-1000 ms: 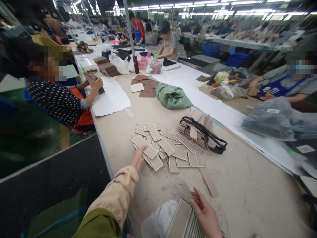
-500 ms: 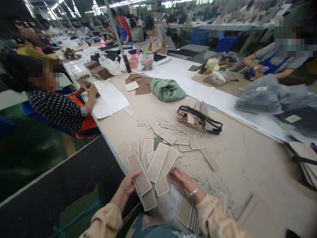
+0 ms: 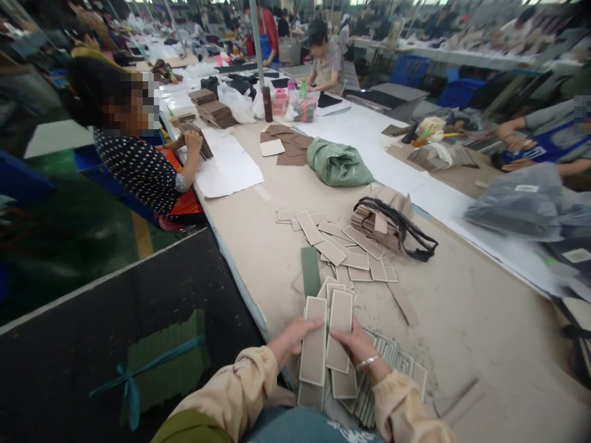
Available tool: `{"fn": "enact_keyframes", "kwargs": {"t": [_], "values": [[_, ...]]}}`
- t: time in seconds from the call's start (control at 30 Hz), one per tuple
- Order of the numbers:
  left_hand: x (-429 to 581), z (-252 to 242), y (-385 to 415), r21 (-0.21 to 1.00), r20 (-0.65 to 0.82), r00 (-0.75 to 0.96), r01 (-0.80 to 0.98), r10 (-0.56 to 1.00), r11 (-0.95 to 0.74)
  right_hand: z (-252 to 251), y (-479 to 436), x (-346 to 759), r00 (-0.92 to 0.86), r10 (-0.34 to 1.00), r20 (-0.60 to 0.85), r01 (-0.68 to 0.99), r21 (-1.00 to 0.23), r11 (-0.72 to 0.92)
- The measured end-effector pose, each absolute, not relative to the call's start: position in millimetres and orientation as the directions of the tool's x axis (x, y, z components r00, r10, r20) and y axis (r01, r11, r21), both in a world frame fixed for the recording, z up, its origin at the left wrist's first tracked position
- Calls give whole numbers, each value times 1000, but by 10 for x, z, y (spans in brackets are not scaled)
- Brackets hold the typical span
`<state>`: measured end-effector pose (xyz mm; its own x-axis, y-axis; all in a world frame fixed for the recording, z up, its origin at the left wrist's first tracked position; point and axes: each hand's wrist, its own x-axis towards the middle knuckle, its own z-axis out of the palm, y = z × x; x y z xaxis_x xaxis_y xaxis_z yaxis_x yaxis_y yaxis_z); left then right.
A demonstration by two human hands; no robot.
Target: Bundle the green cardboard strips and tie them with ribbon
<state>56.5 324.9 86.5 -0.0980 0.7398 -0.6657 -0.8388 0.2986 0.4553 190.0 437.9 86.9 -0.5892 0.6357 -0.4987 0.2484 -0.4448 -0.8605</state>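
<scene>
Several taupe rectangular panels with pale borders are gathered between my hands at the near edge of the table. My left hand grips the left part of them, its thumb lying on a front panel. On the other side my right hand, with a bangle at the wrist, is closed on another panel, thumb in front. More panels stick out above and below these two. Under my right wrist lies a fanned row of similar panels. Just beyond my hands is a flat green strip, beside a loose pile of panels.
A strapped bundle of taupe pieces and a green bag sit farther back. A green stack tied with blue ribbon lies on the dark surface at left. A co-worker in a dotted top handles brown pieces at the left edge.
Both hands have come together, drawing the spread panels nearest me into a narrower bunch. My right hand now grips panels. The green strip is uncovered, and the view has shifted left.
</scene>
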Motion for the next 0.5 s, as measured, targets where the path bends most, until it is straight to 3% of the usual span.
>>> {"fn": "enact_keyframes", "kwargs": {"t": [0.13,0.27,0.4,0.5], "values": [[564,925,3374,582,-644,-321,-795,695,172,1155,4390,1920,-571,731,-375,375,-910,-173],[529,955,3503,797,-480,-527,-596,701,98,1559,4399,1841,-610,756,-240,511,-847,144],[492,848,3577,928,-356,-711,-346,607,139,1653,4290,1719,-712,670,-210,554,-755,351],[447,762,3566,926,-363,-725,-351,585,138,1540,4181,1659,-768,592,-244,574,-673,467]]}}
